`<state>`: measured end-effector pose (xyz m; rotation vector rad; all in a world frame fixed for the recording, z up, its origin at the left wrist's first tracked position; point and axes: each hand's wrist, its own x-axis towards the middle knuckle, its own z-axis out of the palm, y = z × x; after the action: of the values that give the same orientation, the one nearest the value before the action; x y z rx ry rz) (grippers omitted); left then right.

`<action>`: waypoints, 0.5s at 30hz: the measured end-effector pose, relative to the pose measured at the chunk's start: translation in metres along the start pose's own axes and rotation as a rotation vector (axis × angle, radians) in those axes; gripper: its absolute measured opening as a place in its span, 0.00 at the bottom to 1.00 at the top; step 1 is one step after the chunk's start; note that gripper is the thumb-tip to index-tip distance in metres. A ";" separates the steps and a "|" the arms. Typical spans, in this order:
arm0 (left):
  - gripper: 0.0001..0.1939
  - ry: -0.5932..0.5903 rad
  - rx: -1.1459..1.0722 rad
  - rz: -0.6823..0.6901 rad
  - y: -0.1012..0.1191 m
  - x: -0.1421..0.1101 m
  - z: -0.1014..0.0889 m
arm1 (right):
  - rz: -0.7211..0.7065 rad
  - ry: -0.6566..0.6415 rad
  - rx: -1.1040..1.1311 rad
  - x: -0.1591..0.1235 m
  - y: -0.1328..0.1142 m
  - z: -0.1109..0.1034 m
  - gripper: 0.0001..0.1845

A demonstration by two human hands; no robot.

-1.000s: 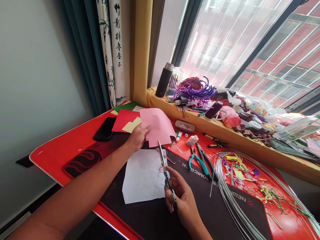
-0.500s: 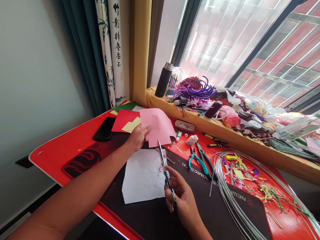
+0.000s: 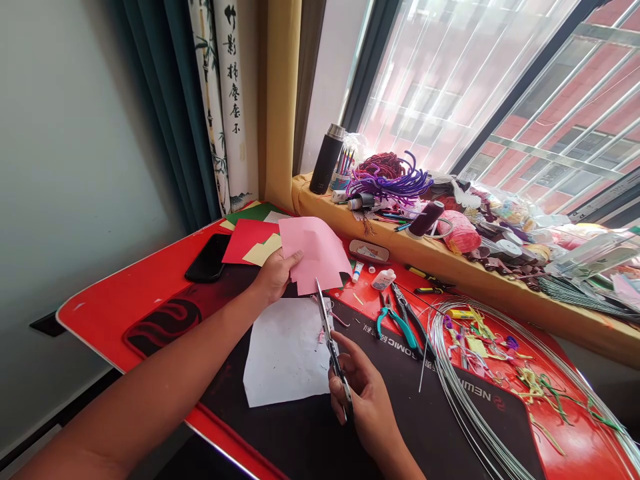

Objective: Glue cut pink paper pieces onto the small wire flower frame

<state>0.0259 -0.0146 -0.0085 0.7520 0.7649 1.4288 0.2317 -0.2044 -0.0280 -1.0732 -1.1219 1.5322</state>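
Pink notched paper sheet point(image 3: 317, 250) is pinched in the left hand point(image 3: 275, 275); the right hand point(image 3: 364, 390) curls round slim silver metal scissors point(image 3: 327, 333), apparently cutting; the next snip calls for steadiness.

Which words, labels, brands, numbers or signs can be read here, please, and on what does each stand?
"竹影掃" on the hanging panel; lower characters uncertain.
"NEW", upside down on the dark mat; remaining letters unclear.
"OMIC", upside down on that mat; adjoining characters blurred.
Flask, oval case, white bottle: markings too small or blurred.
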 end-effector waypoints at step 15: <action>0.31 0.010 0.016 -0.009 -0.001 0.000 0.000 | -0.011 0.000 0.003 0.000 0.001 0.000 0.42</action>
<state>0.0262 -0.0146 -0.0093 0.7531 0.7872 1.4206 0.2314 -0.2049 -0.0290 -1.0634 -1.1231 1.5245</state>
